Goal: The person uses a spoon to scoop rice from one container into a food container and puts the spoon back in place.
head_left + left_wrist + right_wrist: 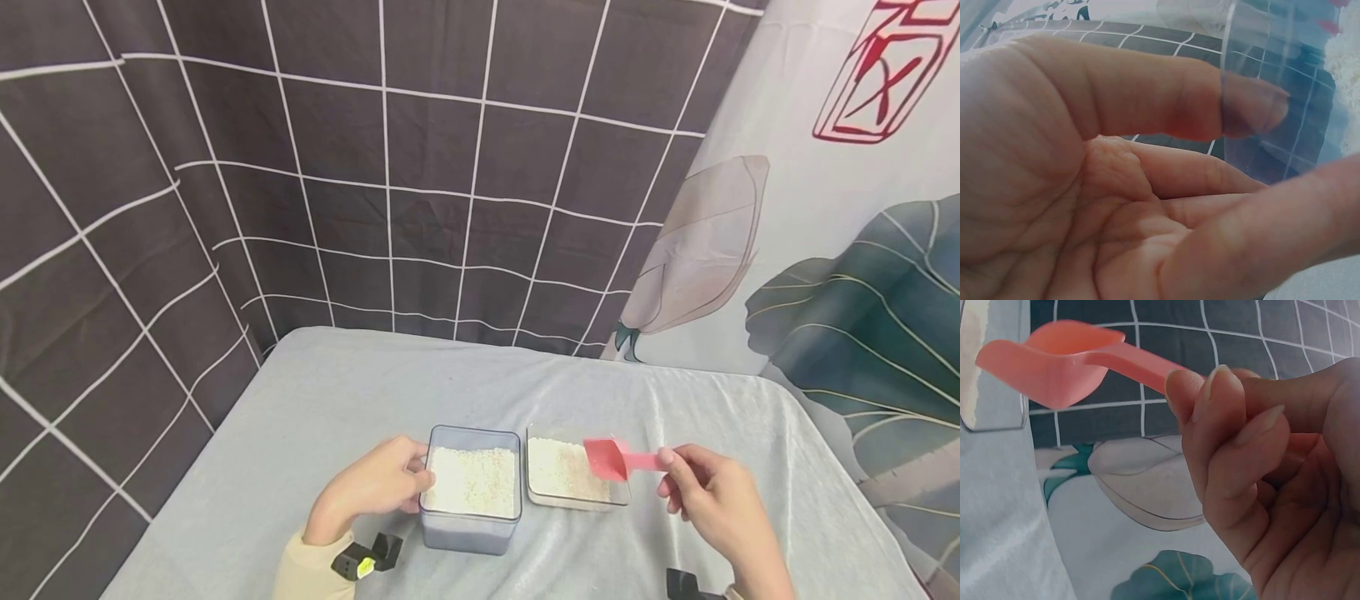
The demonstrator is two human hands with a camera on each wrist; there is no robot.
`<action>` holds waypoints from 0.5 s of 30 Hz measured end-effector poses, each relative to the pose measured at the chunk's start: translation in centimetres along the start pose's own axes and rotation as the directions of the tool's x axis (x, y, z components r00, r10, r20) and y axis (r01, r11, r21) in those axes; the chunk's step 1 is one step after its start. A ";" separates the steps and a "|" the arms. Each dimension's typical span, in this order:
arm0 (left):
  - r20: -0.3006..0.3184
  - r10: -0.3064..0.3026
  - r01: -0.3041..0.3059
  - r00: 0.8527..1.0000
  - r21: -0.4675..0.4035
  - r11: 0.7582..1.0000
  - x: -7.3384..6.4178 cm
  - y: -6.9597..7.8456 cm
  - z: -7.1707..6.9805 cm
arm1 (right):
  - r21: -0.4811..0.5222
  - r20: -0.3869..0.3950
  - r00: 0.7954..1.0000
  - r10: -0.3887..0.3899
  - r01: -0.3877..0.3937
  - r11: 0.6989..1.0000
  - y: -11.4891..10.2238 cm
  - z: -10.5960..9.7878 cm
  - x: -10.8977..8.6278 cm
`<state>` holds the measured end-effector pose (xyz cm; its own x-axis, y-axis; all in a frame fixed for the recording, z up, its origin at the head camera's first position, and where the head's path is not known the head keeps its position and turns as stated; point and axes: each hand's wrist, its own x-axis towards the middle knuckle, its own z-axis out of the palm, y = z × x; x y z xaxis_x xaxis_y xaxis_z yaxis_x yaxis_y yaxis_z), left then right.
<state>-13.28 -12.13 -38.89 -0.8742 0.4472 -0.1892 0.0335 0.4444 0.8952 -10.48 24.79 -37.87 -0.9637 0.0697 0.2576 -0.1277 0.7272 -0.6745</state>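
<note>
My left hand grips the left side of a deep, bluish see-through container, which is filled with white rice. In the left wrist view, the tip of a digit shows through the container's wall. My right hand pinches the handle of a pink scoop between thumb and fingers. The scoop's bowl overlaps the right part of a shallower clear container in the head view. Rice lies in that container too. No rice shows in the scoop's bowl.
Both containers stand side by side on a pale grey-blue cloth covering the table. A dark curtain with white grid lines hangs behind and at left. To the right hangs a white curtain with a leaf print.
</note>
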 end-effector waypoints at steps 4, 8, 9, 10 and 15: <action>-0.003 -0.001 0.001 1.000 0.005 1.000 0.0 0.0 0.0 | -0.065 -0.024 0.995 -0.094 0.092 0.994 -0.4 0.2 -0.1; -0.001 -0.001 0.001 1.000 0.009 1.000 0.0 0.1 0.0 | -0.083 -0.037 0.989 -0.143 0.139 0.987 -0.5 0.4 -0.1; 0.000 -0.001 0.001 1.000 0.009 1.000 0.0 0.1 0.0 | -0.075 -0.040 0.989 -0.141 0.138 0.988 -0.5 0.4 -0.1; 0.001 0.000 0.000 1.000 0.009 1.000 0.0 0.2 0.0 | -0.064 -0.041 0.990 -0.135 0.132 0.989 -0.6 0.4 -0.1; 0.002 -0.010 0.010 1.000 0.005 1.000 0.0 0.2 0.0 | -0.031 -0.065 0.993 -0.103 0.101 0.994 -0.6 0.4 0.0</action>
<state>-13.26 -12.07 -38.66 -0.8733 0.4447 -0.1990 0.0273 0.4525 0.8914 -10.47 24.03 -37.73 -0.9281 0.0386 0.3704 -0.2174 0.7513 -0.6231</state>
